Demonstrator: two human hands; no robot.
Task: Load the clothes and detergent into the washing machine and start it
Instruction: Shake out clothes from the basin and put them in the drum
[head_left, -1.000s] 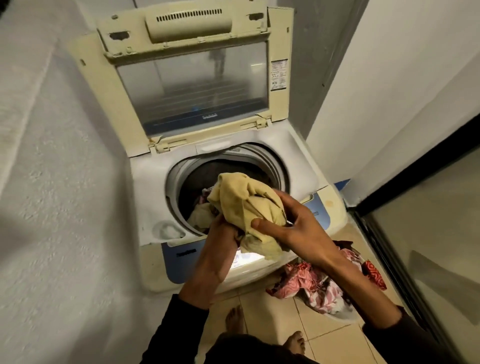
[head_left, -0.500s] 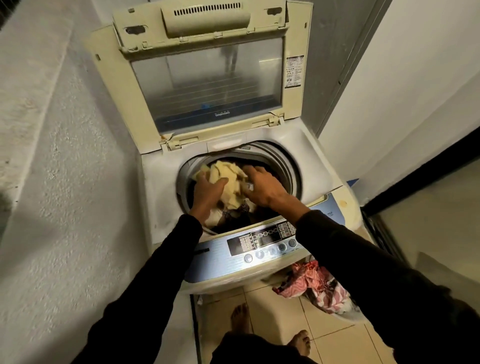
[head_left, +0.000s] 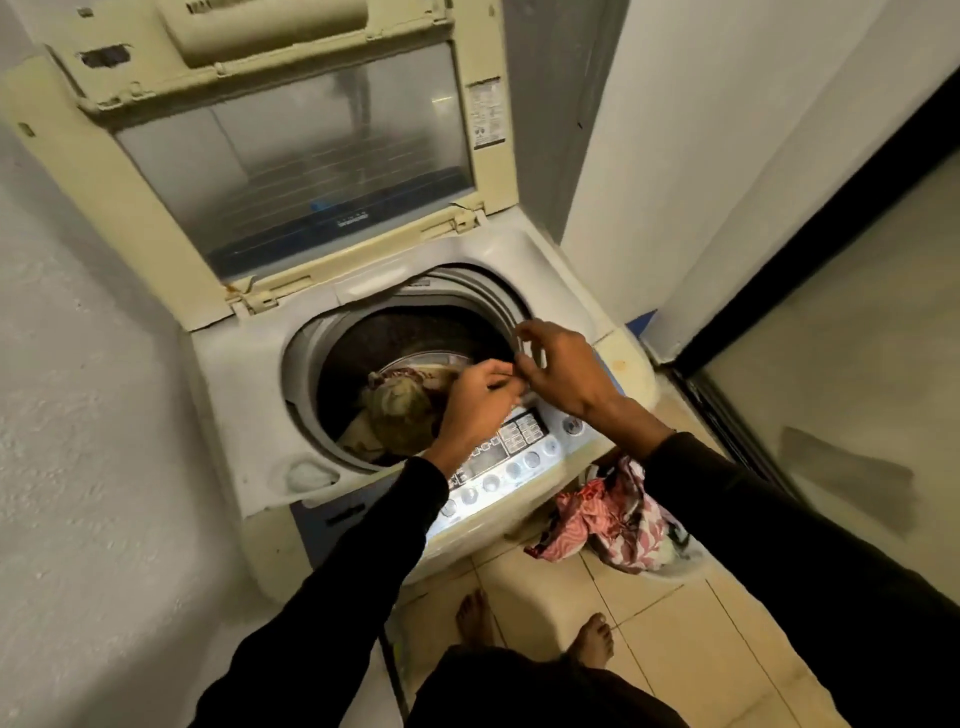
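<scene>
Yellowed plastic washing machine (head_left: 239, 415) with glossy lid window (head_left: 296, 156); soft cloth clothes (head_left: 400, 415); rough wall (head_left: 78, 415).

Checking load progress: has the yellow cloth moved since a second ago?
Yes. The crumpled yellow cloth went from held above the washing machine's round drum opening down into the drum; both hands have let go and risen above the rim.

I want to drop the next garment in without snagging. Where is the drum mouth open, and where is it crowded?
The drum mouth is open at its back and left, above the loaded clothes. Its front right is crowded: the left hand and right hand meet there, above the control panel. More clothes lie on the floor tiles.
</scene>
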